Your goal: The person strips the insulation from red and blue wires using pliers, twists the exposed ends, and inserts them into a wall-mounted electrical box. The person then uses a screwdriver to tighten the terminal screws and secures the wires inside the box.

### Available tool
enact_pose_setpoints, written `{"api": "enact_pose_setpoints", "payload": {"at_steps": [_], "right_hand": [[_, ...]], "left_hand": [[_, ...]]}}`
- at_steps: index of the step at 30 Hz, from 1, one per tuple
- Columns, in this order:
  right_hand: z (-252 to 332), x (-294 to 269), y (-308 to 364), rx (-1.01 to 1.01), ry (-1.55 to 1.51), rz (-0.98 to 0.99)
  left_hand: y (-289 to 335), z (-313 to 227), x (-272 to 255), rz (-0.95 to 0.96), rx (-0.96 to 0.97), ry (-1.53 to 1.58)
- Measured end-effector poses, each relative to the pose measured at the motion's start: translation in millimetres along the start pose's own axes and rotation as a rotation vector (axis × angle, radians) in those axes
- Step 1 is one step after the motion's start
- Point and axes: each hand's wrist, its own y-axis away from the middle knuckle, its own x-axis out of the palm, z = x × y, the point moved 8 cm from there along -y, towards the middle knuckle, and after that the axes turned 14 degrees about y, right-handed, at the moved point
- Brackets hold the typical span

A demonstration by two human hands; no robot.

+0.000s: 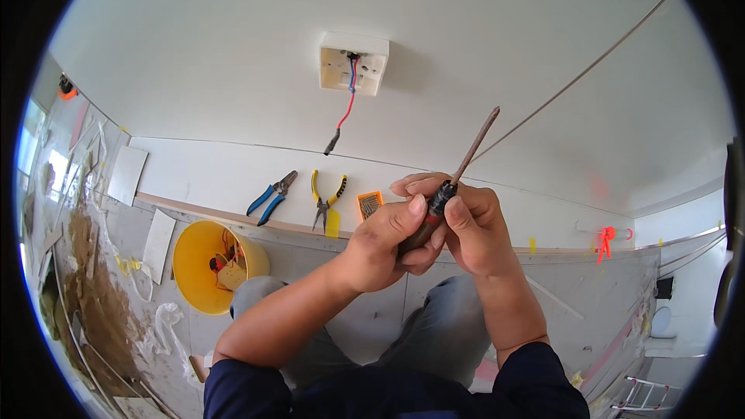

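Observation:
Both my hands are closed around a screwdriver point(475, 144) with a dark handle and a long brown metal shaft, held up in front of the wall. My left hand point(374, 244) wraps the lower handle, thumb lying along it. At the handle's upper end, the fingers and thumb of my right hand point(479, 226) pinch the black collar. The shaft points up and to the right, its tip free of anything. Above and left of my hands, a white square wall box point(354, 62) is fixed to the wall. Red and blue wires point(345, 115) hang from it, ending in black tape.
On the white ledge point(186, 161) lie blue-handled wire strippers point(272, 198), yellow-and-black pliers point(325, 200) and an orange box of screws point(371, 205). A yellow bucket point(188, 271) stands on the floor at left, near scattered debris. An orange-red tool point(606, 242) sits at the ledge's right.

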Motion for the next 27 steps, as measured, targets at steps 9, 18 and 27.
{"api": "enact_pose_setpoints", "payload": {"at_steps": [9,18,27], "right_hand": [[-88.7,-32.0,22.8,0.211,-0.086,-0.251],[-93.8,-43.6,19.1,0.036,-0.066,-0.159],[-104.7,-57.0,31.5,0.020,0.077,-0.231]], "left_hand": [[-16.2,21.3,-52.9,-0.391,0.010,-0.199],[-24.6,37.1,-72.3,-0.290,-0.082,-0.189],[-35.4,63.2,-68.7,-0.233,-0.085,-0.306]]}}
